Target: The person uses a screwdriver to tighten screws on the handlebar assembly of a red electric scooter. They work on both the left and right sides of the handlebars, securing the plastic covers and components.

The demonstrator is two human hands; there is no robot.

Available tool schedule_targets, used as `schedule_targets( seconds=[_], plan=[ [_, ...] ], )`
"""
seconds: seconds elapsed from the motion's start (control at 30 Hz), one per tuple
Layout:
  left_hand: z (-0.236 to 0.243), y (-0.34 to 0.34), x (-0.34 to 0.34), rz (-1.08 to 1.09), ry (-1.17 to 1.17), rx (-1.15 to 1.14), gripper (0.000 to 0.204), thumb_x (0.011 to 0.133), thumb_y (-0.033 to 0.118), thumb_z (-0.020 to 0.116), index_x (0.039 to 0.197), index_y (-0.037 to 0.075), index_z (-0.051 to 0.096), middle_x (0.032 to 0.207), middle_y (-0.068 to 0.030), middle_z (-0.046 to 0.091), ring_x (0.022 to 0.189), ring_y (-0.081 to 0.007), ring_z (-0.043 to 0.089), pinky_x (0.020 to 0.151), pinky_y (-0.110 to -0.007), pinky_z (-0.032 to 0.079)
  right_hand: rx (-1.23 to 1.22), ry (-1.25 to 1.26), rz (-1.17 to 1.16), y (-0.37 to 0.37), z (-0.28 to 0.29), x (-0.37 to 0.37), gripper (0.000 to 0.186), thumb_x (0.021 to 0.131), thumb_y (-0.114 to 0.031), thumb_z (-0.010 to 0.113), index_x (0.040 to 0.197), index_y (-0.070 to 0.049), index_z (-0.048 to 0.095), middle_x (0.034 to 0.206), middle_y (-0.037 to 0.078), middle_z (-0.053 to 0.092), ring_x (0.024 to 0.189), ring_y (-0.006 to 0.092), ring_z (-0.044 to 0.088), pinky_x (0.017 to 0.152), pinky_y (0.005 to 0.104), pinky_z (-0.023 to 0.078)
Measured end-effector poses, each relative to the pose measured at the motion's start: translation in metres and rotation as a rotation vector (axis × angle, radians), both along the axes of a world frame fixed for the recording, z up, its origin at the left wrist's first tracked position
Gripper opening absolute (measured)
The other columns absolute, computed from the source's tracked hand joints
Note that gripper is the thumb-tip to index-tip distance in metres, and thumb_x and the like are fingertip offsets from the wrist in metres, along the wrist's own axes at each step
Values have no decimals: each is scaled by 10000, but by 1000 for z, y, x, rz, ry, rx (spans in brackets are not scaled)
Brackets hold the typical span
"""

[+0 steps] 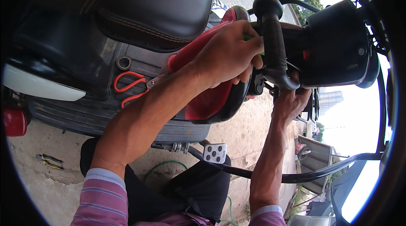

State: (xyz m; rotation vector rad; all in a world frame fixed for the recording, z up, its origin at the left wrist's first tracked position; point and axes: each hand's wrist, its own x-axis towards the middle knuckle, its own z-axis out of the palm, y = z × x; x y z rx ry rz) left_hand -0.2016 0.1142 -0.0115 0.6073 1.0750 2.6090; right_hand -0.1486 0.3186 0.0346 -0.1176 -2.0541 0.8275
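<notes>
My left hand (232, 52) is closed around a green-handled screwdriver, mostly hidden by the fingers. Beyond the black handlebar grip (275, 42), a thin metal shaft (292, 66) in line with it points at the black headstock housing (338, 46). Below that housing, my right hand (292, 101) reaches up behind the black lever end (289, 84). Its fingers are bent and partly covered, so what they pinch is hidden. Under my left forearm, red-handled scissors (130, 85) lie on the ribbed footboard (139, 59) next to a metal ring (123, 62).
A black padded seat (156, 10) overhangs the footboard. A pedal (215, 153) and a curved black frame tube (313, 175) run between my legs and the vehicle. Pliers (50, 161) and a green hose (165, 163) lie on the concrete.
</notes>
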Motion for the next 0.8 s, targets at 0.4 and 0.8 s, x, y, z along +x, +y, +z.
schedule_targets(
  seconds=[0.4,0.8],
  plan=[
    [-2,0,3,116,167,-34,212,964,147,580,1072,-15,497,744,-97,630,569,-114,616,470,-245,479,37,3,-36,7,-2,0,398,969,-295,686,1093,57,548,924,76,598,796,134,554,707,272,463],
    [-16,12,-8,302,280,-176,191,980,152,637,932,-21,572,782,-85,638,689,-158,621,633,-314,494,73,1,-18,14,-5,0,436,969,-340,693,1132,42,561,952,78,612,814,128,617,664,259,532]
  ],
)
